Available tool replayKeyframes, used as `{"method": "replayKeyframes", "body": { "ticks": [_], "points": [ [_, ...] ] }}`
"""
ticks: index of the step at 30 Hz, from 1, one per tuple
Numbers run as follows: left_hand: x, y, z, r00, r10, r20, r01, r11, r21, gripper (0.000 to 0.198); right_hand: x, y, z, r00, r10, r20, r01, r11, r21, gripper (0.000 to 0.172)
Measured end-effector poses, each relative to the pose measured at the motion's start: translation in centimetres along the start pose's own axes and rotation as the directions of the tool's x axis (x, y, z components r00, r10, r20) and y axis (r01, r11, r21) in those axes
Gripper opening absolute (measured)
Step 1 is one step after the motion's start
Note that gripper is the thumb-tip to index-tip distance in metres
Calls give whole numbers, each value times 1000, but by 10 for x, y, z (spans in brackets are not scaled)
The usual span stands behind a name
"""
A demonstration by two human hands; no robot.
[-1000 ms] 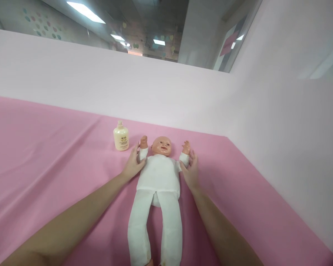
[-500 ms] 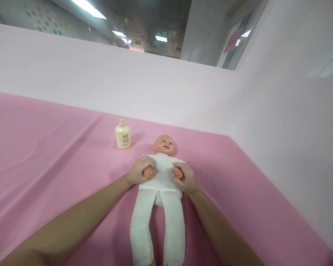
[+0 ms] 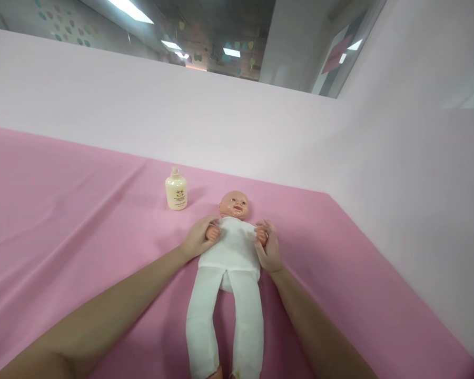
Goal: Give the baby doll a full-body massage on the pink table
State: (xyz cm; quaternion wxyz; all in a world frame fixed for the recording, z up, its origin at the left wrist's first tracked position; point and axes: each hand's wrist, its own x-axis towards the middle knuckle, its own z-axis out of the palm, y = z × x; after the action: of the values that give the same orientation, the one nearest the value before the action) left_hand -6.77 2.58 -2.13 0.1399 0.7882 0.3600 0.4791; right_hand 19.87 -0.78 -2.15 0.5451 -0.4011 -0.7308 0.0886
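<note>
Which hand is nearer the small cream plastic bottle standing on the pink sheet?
Left. The left hand holds one arm of the white-clothed baby doll, on the side toward the cream bottle; the right hand holds the other arm, across the torso.

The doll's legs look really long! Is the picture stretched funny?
Head view: yes, the wide lens stretches the doll toward the bottom edge. Also in the head view, the light is soft, the bottle casts only a faint shadow, and the ceiling lamps blow out white.
</note>
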Motion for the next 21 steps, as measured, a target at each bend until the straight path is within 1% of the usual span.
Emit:
{"method": "replayKeyframes", "body": {
  "ticks": [2,4,7,11,14,17,21],
  "points": [
    [0,-2,2,998,-55,-10,55,998,11,48,1,3,2,998,55,-17,-56,996,-64,57],
    [1,-7,4,993,-112,-36,114,993,40,60,3,5,3,995,103,-6,-103,988,-115,58],
    [3,-16,7,985,-169,-48,172,982,73,71,6,9,3,989,146,25,-140,977,-160,62],
    [4,-29,8,979,-200,-28,202,973,109,67,10,13,1,982,184,53,-172,969,-178,63],
    [3,-35,6,964,-264,0,261,952,162,63,10,17,-2,975,210,67,-195,964,-179,63],
    [3,-38,6,945,-326,15,316,926,208,61,9,25,-3,958,282,60,-269,949,-162,62],
    [3,-42,6,936,-351,12,341,917,208,61,7,39,-1,934,356,33,-350,928,-125,59]
  ]
}}
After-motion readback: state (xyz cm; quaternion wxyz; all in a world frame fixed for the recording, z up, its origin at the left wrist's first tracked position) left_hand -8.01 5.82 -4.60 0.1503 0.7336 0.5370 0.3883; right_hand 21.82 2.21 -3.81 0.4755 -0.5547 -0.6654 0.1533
